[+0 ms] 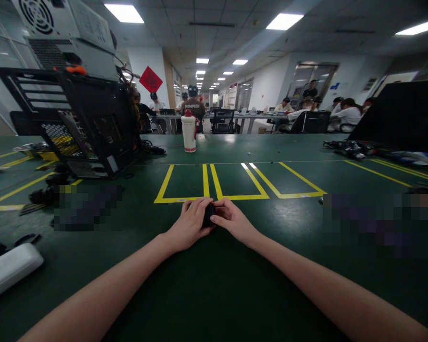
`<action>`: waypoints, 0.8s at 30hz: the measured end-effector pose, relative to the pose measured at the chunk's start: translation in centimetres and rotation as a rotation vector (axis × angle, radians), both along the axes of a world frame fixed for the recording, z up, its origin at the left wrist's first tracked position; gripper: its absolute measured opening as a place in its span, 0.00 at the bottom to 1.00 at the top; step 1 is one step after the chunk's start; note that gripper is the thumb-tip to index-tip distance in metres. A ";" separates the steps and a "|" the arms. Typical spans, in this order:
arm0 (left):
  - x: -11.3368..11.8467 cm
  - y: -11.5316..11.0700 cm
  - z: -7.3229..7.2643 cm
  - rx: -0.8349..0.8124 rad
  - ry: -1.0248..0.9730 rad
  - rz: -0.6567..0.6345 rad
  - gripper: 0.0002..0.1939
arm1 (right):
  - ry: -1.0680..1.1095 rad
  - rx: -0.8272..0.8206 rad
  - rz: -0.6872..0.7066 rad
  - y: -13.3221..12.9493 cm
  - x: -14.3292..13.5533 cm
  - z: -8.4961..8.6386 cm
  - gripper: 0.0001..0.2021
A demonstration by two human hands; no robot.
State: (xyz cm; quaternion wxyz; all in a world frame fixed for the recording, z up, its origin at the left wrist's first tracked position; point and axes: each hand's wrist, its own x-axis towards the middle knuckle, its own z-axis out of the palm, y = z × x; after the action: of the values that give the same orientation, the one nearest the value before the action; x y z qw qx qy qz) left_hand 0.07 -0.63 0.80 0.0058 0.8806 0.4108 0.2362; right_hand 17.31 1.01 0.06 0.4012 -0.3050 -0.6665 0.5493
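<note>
Between my two hands is a small black object point(209, 214), low over the green table point(185, 294); its shape is mostly covered by my fingers. My left hand point(190, 222) wraps round its left side. From the right, my right hand point(232, 221) pinches it, thumb and forefinger at its edge. Just beyond my hands, yellow tape outlines point(214, 183) mark the tabletop. A white bottle with a red lid point(189, 133) stands upright farther back.
An open black computer case point(92, 123) with metal power units point(71, 28) stands at the left. A white object point(12, 270) lies at the near left. Cables point(353, 148) lie at the right. People sit at far tables.
</note>
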 end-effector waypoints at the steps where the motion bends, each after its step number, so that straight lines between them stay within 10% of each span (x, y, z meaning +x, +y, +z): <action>1: 0.0 0.0 0.0 0.001 0.006 0.002 0.31 | 0.009 0.009 0.010 0.0 0.0 0.0 0.14; 24: 0.0 0.0 -0.1 0.042 -0.015 0.044 0.29 | 0.075 0.022 0.045 -0.2 0.0 0.1 0.11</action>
State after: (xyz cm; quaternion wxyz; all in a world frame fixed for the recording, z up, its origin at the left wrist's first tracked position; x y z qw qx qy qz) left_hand 0.11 -0.59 0.71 -0.0151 0.8696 0.4248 0.2513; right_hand 17.29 0.84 0.18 0.4168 -0.2644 -0.6638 0.5619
